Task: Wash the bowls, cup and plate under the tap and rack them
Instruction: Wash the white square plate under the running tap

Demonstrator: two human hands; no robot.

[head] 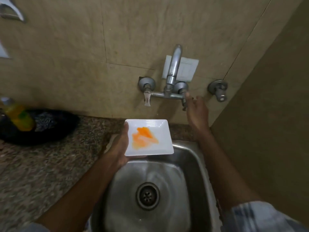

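The plate [149,138], white, square and smeared with orange in its middle, is held level over the back left corner of the sink [192,158], partly above the counter [50,164] edge. The left hand [121,144] grasps it by its left rim, thumb on top and fingers underneath. The right hand [197,111] is up at the right lever of the wall tap [173,71], fingers loosely spread beside the lever; whether they touch it, or have any hold on it, I cannot tell.

This looks like the start of washing the plate: no water shows from the spout, so the next move would call for opening the tap, then bringing the smeared face under the stream.

At the counter's left edge, a yellow bottle [19,118] and a dark round pan [41,128] are blurred. No bowls, cup or rack appear in the head view. The sink's near edge is cut off.
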